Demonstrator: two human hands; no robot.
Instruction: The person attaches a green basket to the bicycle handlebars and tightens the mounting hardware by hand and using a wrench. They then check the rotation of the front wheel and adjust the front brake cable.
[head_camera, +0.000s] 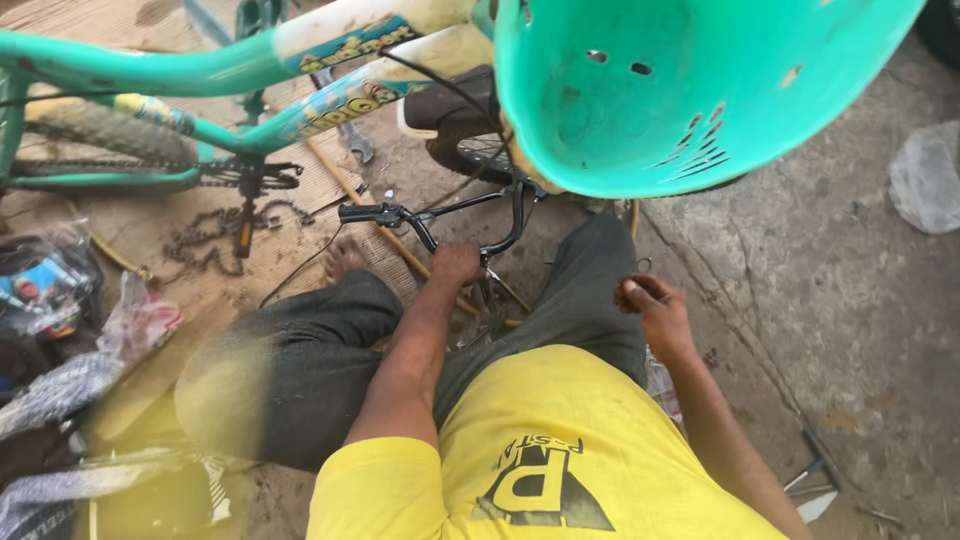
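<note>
My left hand (455, 262) is closed around the middle of a black bicycle handlebar (505, 225), which has a rubber grip (362, 212) at its left end. The handlebar sits low in front of my knees, under a teal plastic basket (700, 90). My right hand (648, 305) hovers over my right knee with its fingers pinched together; I see nothing in them. The teal bicycle frame (200, 75) runs across the top left, with the front tyre and black mudguard (455, 125) behind the handlebar.
A loose chain (215, 238) and the crank with its pedal (250, 190) lie at the left. Plastic bags and packets (60, 290) pile up at the far left. A crumpled bag (925, 175) lies on the concrete at right, metal tools (815, 480) at bottom right.
</note>
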